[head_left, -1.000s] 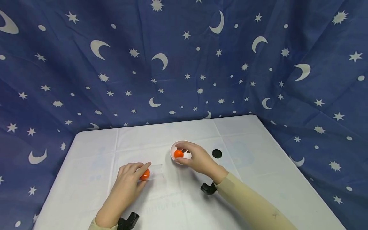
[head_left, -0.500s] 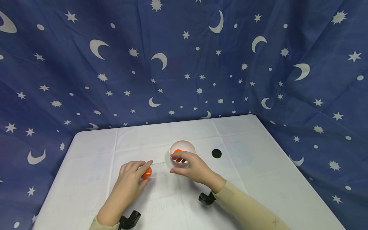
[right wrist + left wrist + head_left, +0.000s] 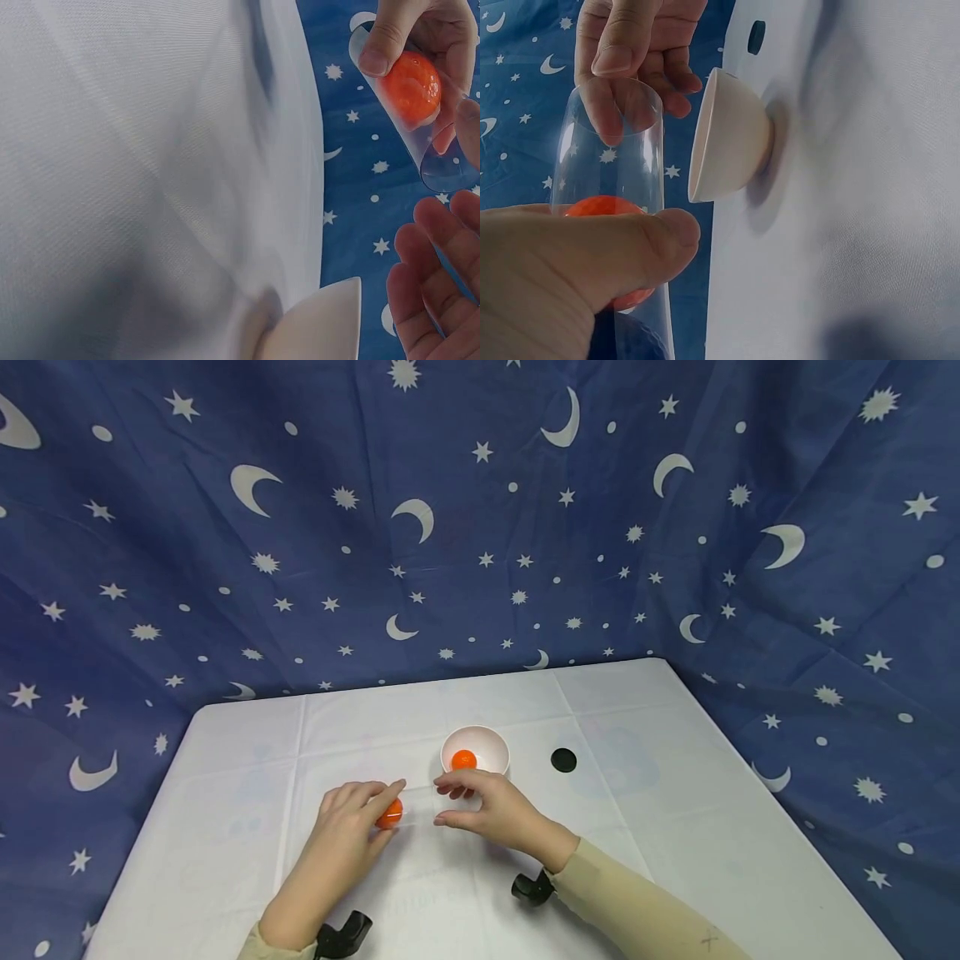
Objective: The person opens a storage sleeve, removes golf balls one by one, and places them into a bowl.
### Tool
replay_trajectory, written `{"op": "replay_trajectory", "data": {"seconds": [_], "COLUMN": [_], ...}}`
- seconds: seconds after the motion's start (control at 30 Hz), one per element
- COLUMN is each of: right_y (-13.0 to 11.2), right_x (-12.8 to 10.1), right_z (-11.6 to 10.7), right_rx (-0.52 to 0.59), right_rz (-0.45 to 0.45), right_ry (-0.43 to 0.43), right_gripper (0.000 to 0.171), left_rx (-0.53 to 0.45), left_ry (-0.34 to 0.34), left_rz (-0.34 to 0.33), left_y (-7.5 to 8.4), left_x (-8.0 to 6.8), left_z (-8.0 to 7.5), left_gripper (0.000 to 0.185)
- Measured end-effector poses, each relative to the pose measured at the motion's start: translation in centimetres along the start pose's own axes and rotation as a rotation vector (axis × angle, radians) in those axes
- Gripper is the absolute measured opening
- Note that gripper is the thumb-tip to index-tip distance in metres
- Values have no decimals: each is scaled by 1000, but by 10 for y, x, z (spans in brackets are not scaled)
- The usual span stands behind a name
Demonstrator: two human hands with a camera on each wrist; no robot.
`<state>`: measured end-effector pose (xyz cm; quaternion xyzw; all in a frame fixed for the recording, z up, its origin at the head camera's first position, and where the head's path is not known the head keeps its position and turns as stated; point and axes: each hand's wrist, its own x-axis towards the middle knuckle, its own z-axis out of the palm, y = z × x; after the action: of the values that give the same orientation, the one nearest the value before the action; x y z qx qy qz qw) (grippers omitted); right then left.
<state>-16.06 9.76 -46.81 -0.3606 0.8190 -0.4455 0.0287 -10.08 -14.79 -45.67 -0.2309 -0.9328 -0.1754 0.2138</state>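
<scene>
Left hand, fingers curled round clear tube; right hand near it, thumb and fingers apart

The table is white; beyond its far edge, the curtain is blue, patterned with pale crescents, stars and dots. Toward that edge the bowl is off-white, its ball orange; nearer the right edge the disc is black. A second orange ball shows through the clear tube. The right sleeve is beige.

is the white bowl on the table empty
No, the head view plainly shows an orange ball inside the white bowl.
</scene>
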Motion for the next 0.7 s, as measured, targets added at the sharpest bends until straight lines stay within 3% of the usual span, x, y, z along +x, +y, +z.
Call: {"op": "replay_trajectory", "data": {"seconds": [0.3, 0.47, 0.7], "right_y": [3, 6, 8], "right_x": [1, 2, 2], "right_z": [2, 3, 4], "right_rx": [18, 45, 76], "right_rz": [-16, -20, 11], "right_ry": [-17, -22, -28], "right_gripper": [45, 44, 45], "left_rx": [6, -28, 7], "left_ry": [-40, -28, 11], "left_rz": [-33, -67, -21], "left_y": [1, 0, -1], "left_x": [1, 2, 3], "left_z": [0, -1, 0], "left_gripper": [68, 59, 55]}}
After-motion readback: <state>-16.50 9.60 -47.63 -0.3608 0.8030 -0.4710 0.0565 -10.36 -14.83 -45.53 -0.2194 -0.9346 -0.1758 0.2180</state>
